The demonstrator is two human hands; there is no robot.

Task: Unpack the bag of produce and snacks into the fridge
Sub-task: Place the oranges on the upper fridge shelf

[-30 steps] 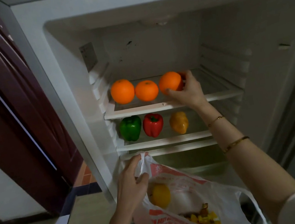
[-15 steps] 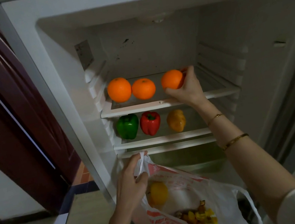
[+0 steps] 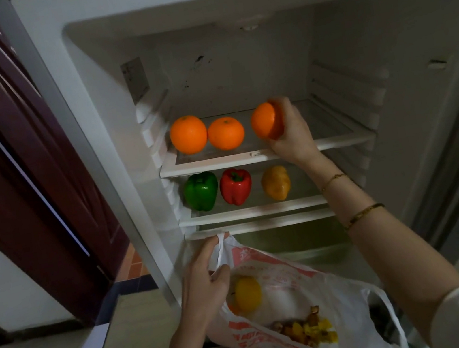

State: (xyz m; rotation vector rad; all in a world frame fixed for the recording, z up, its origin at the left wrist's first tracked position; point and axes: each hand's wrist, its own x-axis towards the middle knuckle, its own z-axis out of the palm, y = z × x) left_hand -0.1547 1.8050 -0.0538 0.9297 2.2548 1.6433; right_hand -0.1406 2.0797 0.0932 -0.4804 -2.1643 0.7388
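My right hand (image 3: pixel 291 131) grips an orange (image 3: pixel 264 121) on the fridge's upper shelf (image 3: pixel 338 142), to the right of two other oranges (image 3: pixel 188 134) (image 3: pixel 226 133). On the shelf below stand a green pepper (image 3: pixel 201 191), a red pepper (image 3: pixel 236 186) and a yellow pepper (image 3: pixel 276 182). My left hand (image 3: pixel 207 284) holds the handle of a white and red plastic bag (image 3: pixel 285 280) in front of the fridge's lower part. Inside the bag lie a yellow fruit (image 3: pixel 247 293) and a yellow snack packet (image 3: pixel 309 330).
The fridge door frame (image 3: pixel 69 133) runs down the left. A dark red wooden door (image 3: pixel 10 180) stands beyond it. A clear drawer (image 3: pixel 294 242) sits under the lower shelf. The right part of the upper shelf is bare.
My right hand has turned the third orange a little and kept hold of it on the upper shelf. My left hand and the bag stay where they were.
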